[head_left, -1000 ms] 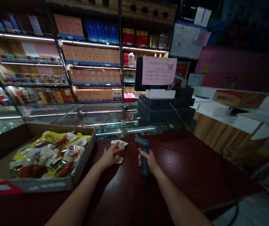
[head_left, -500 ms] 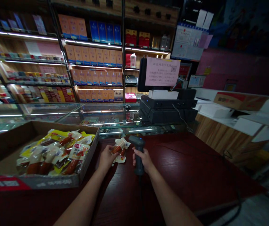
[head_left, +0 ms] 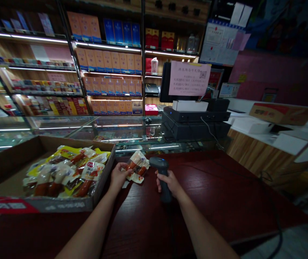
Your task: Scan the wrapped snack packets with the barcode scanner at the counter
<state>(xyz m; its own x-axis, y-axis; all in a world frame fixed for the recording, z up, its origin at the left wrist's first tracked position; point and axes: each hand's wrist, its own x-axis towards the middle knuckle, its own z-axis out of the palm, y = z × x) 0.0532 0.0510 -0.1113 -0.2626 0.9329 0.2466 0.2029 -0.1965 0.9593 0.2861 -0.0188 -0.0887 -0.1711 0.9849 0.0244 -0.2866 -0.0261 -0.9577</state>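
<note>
A dark barcode scanner (head_left: 165, 187) stands upright in my right hand (head_left: 171, 184), whose fingers wrap round its handle. Its head points left, toward several small snack packets on the dark red table (head_left: 143, 226). My left hand (head_left: 119, 176) pinches one clear packet with brown food inside (head_left: 136, 160), tilted up over the others. Another packet (head_left: 137, 178) lies flat just beneath it. Left of my left hand is an open cardboard tray (head_left: 102, 180) holding a pile of similar vacuum packs (head_left: 59, 176), some with yellow wrappers.
Behind the table runs a glass display counter (head_left: 111, 133). A monitor with a pink paper sign (head_left: 189, 77) stands on a black cash drawer (head_left: 194, 129). Shelves with boxed goods (head_left: 108, 61) line the back. A cable (head_left: 276, 219) hangs at the right; a cardboard box (head_left: 280, 113) lies beyond.
My left hand has raised and tilted the packet, which now stands higher above the others. The scanner is still in my right hand, a little farther right in view. The camera view has shifted slightly.
</note>
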